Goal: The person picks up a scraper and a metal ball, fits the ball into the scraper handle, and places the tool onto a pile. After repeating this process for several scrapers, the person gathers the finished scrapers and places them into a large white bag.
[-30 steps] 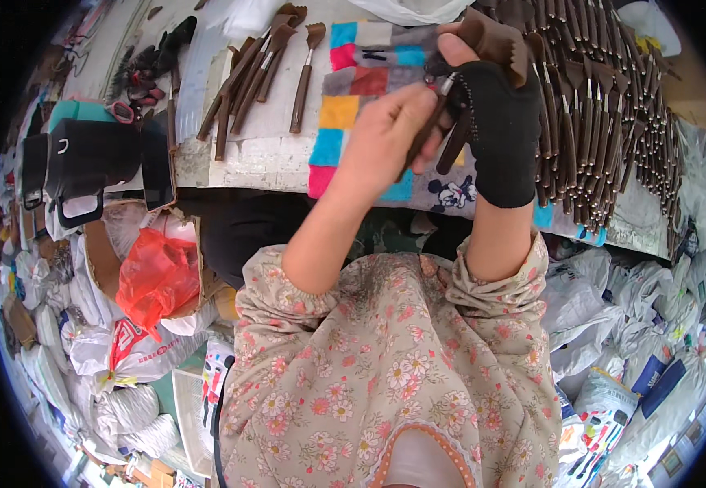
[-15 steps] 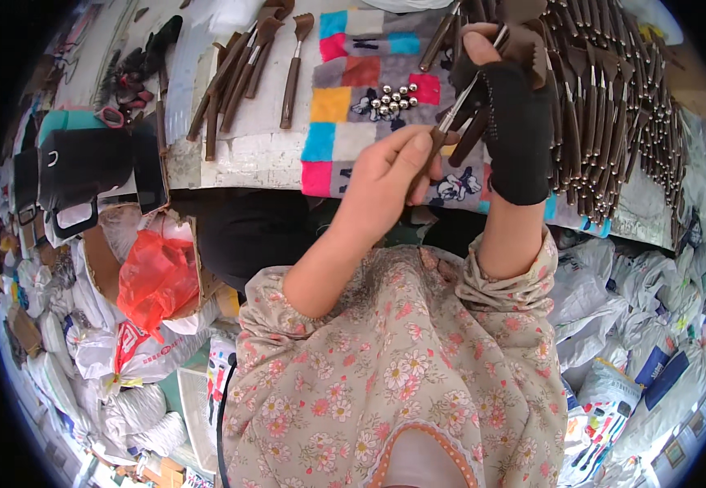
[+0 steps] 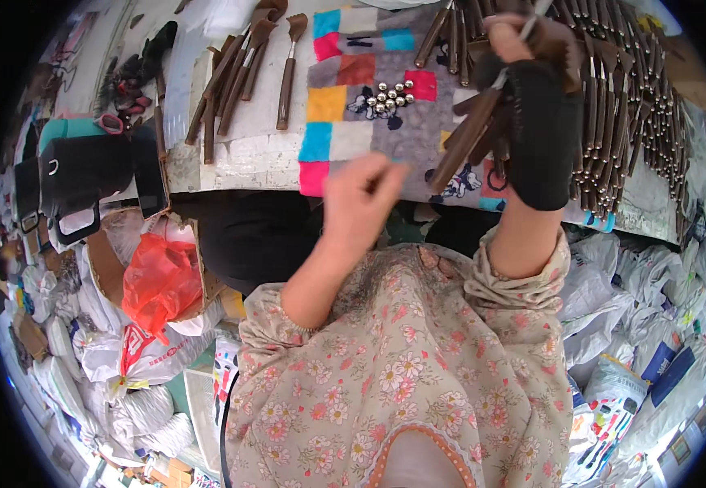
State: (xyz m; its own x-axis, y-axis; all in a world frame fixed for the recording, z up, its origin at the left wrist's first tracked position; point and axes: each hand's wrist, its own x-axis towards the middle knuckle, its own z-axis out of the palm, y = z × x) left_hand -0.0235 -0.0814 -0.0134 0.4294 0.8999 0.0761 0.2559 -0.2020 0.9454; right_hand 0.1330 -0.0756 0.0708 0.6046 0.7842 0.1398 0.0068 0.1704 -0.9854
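Observation:
My right hand (image 3: 542, 134), in a black fingerless glove, is closed round several brown back scratchers (image 3: 464, 148) with metal shafts and toothed heads. Their handles slant down to the left over the table; motion smears the heads. My left hand (image 3: 361, 199) is apart from them, its fingers curled in near the front edge of the patchwork cloth (image 3: 353, 140); whether anything small is inside cannot be seen. Beyond it, a cluster of shiny steel balls (image 3: 391, 99) lies on the cloth.
A dense heap of back scratchers (image 3: 613, 122) covers the table's right side. More back scratchers (image 3: 235, 77) lie at the left, one (image 3: 287, 85) lying separately. A black case (image 3: 84, 183) stands at the left edge, above a box with a red plastic bag (image 3: 160, 276). White bags (image 3: 605, 301) crowd the right.
My left hand has let go of the back scratcher handle and drawn back to the left. My right hand has shifted slightly right with the back scratchers in it.

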